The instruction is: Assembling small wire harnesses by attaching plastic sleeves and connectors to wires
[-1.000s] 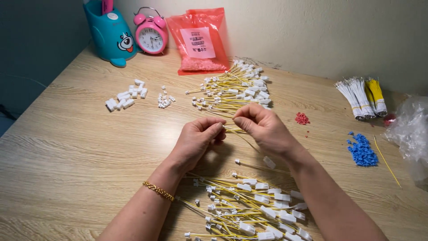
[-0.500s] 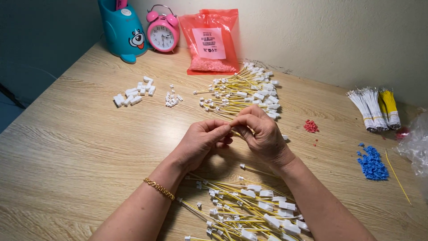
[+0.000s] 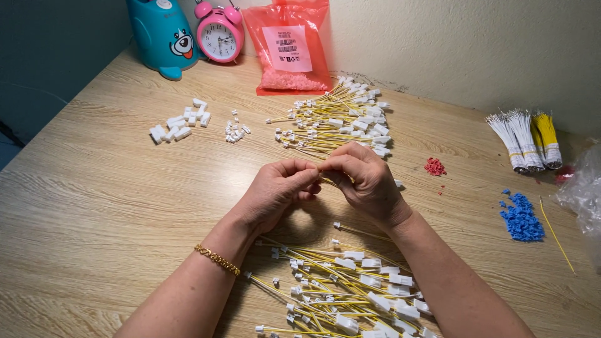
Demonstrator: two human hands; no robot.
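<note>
My left hand [image 3: 275, 191] and my right hand [image 3: 366, 181] meet over the middle of the wooden table [image 3: 94, 206], fingertips pinched together on a thin yellow wire [image 3: 327, 180] with a small white connector. The connector itself is mostly hidden by the fingers. A pile of yellow wires with white connectors [image 3: 341, 294] lies just in front of my wrists. A second pile of such wires [image 3: 341, 122] lies just beyond my hands. A gold bracelet [image 3: 217, 260] sits on my left wrist.
White connector housings [image 3: 178, 125] and smaller white bits [image 3: 236, 131] lie at the left. A teal figure-shaped holder [image 3: 159, 34], a pink alarm clock [image 3: 219, 34] and a red bag [image 3: 289, 47] stand at the back. Bundled wires [image 3: 526, 138], red bits [image 3: 434, 166], blue bits [image 3: 521, 219] and clear plastic [image 3: 585, 188] are at the right.
My hands stay pinched together on the wire, with small finger movements. The camera view has shifted, so the table items sit a little further right and lower in the picture.
</note>
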